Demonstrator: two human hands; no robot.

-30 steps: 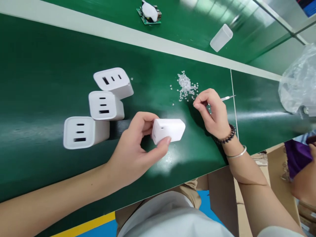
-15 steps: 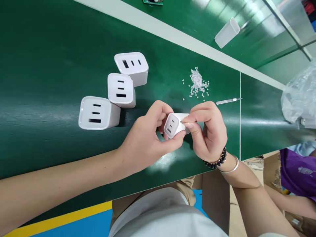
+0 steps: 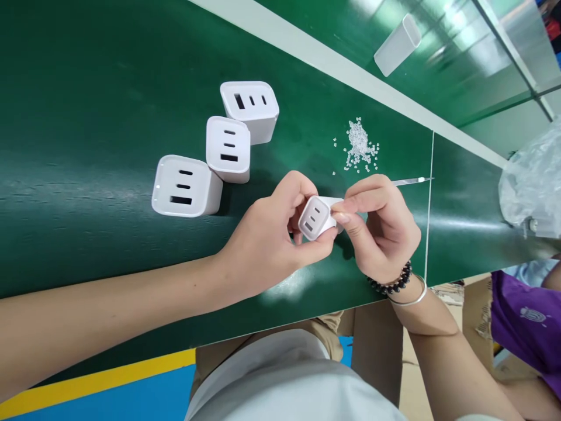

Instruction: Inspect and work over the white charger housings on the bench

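Observation:
My left hand point(image 3: 274, 240) is closed around a small white charger housing point(image 3: 314, 218) with two narrow slots and one wider slot in its end face. My right hand point(image 3: 383, 228) pinches thumb and forefinger together at the housing's right edge. Whatever lies between those fingertips is too small or hidden to make out. Beyond the hands is a scattered pile of tiny clear plastic pieces point(image 3: 358, 143). A slim metal scalpel point(image 3: 412, 181) lies just past my right hand, which hides part of its handle.
Three larger white charger housings point(image 3: 179, 186), point(image 3: 228, 146), point(image 3: 250, 105) stand at left on the green table point(image 3: 87, 117). A white sleeve point(image 3: 398, 45) lies beyond the pale strip. At right are a clear plastic bag point(image 3: 532, 175) and another person's purple clothing point(image 3: 521, 316).
The view has shifted slightly, so the housings and pieces appear farther right. My right hand now covers part of the scalpel handle. Both hands keep nearly the same hold on the housing.

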